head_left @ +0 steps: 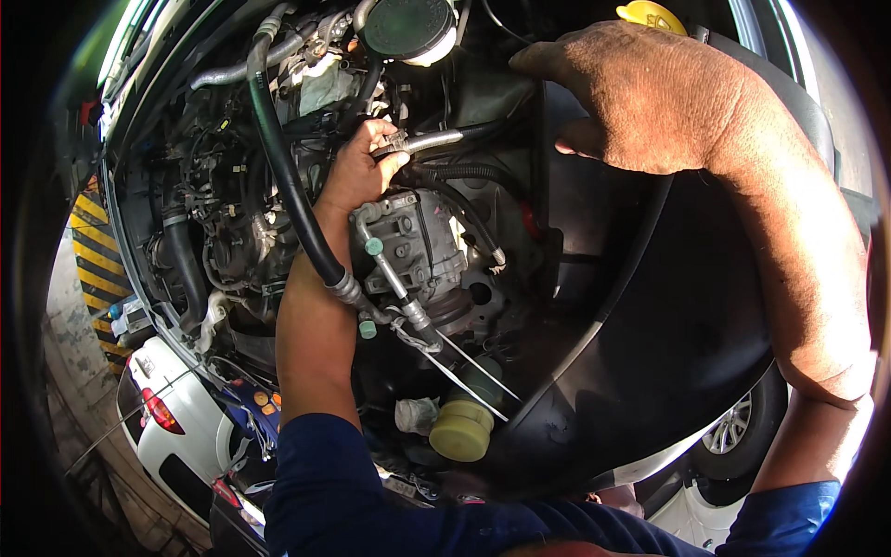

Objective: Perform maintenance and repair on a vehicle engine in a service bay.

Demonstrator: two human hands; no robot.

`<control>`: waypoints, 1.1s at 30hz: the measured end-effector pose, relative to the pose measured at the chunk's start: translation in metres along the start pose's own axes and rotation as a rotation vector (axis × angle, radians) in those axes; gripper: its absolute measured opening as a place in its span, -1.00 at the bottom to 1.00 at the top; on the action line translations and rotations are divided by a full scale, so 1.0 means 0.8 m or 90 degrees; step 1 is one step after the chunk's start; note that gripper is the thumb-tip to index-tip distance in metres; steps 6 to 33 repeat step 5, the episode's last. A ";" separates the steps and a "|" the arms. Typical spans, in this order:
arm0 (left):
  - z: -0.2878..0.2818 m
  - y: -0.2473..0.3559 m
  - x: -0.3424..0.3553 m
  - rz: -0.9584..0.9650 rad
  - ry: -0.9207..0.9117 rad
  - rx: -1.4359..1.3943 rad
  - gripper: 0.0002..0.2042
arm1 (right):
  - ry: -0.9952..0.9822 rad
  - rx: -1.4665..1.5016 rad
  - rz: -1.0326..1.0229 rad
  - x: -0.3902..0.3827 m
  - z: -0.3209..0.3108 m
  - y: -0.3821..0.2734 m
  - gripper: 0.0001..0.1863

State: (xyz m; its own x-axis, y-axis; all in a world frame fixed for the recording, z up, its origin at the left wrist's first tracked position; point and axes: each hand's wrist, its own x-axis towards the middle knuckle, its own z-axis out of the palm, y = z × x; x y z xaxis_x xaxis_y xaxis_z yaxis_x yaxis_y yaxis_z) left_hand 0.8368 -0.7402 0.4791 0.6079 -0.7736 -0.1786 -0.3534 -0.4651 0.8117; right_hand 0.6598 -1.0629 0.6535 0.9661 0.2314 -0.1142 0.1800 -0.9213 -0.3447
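My left hand [357,169] reaches into a car's engine bay, thumb and fingers closed around a pipe fitting [397,142] at the end of a silver metal pipe [434,140]. Just below that hand sits a grey metal compressor [418,237] with a pulley. A thick black hose [288,176] passes over my left forearm and ends in a metal fitting near a green cap [368,330]. My right hand [640,97] hovers over the dark panel at the right, thumb apart from the outstretched finger. Nothing shows in its grasp.
A round black reservoir cap [408,28] stands at the top, with a yellow cap [652,16] farther right. Nearer me are a yellow-capped container [461,432], white ties [464,381] and a curved black fender panel [594,357]. A white car [176,408] is at the lower left.
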 end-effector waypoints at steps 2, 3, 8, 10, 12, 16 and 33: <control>0.011 -0.002 0.011 0.009 0.021 -0.024 -0.72 | -0.008 0.007 0.001 -0.005 -0.003 0.003 -0.36; 0.010 -0.005 0.011 0.003 0.051 -0.034 -0.76 | -0.010 0.002 -0.001 -0.003 -0.001 0.003 -0.34; 0.005 -0.009 0.010 -0.003 0.076 -0.042 -0.78 | -0.012 0.000 0.000 -0.003 0.003 0.004 -0.33; 0.005 -0.009 0.010 -0.003 0.076 -0.042 -0.78 | -0.012 0.000 0.000 -0.003 0.003 0.004 -0.33; 0.005 -0.009 0.010 -0.003 0.076 -0.042 -0.78 | -0.012 0.000 0.000 -0.003 0.003 0.004 -0.33; 0.005 -0.009 0.010 -0.003 0.076 -0.042 -0.78 | -0.012 0.000 0.000 -0.003 0.003 0.004 -0.33; 0.005 -0.009 0.010 -0.003 0.076 -0.042 -0.78 | -0.012 0.000 0.000 -0.003 0.003 0.004 -0.33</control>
